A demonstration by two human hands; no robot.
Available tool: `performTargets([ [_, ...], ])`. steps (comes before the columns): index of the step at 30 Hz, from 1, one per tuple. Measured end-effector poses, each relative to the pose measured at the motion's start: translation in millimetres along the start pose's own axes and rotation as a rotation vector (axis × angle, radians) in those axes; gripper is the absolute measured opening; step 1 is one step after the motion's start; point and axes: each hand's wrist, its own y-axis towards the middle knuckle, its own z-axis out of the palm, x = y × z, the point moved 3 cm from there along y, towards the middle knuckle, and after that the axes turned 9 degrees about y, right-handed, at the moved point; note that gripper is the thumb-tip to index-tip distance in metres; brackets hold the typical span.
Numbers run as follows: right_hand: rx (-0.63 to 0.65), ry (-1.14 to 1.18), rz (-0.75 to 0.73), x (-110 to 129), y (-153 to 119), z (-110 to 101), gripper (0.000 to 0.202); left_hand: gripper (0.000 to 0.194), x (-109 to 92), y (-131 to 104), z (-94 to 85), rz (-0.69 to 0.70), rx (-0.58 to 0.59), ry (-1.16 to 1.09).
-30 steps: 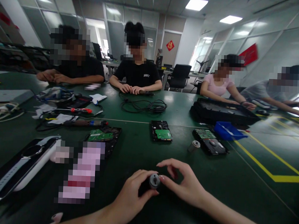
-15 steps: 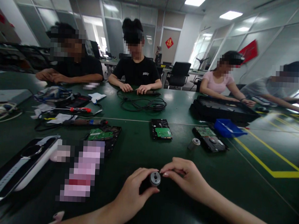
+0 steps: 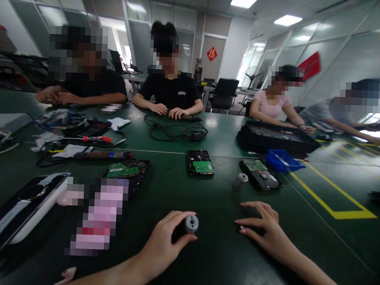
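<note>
My left hand grips a small metal cylinder, which looks like a small motor, between thumb and fingers. Its round end faces up toward me, with a dark centre and small holes. To the right, apart from it, my right hand hovers over the table with the index finger raised. Its thumb and another fingertip come close together at a tiny bright speck, too small to name. A second metal cylinder stands beyond my right hand, beside a hard drive with a green circuit board.
Another hard drive lies mid-table, and a third to the left. A blue bin and a black tray stand at right. A phone with a watch, a screwdriver and cables lie left. Several people sit opposite.
My right hand has drawn away from the cylinder to the right, and its index finger has lifted. My left hand keeps holding the cylinder. The whole view has shifted slightly.
</note>
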Motion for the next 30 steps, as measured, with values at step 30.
performTargets([
  [30,0.032,0.439,-0.297,120,68,39,0.014,0.026,-1,3,1.1,0.007,-0.012,-0.01],
])
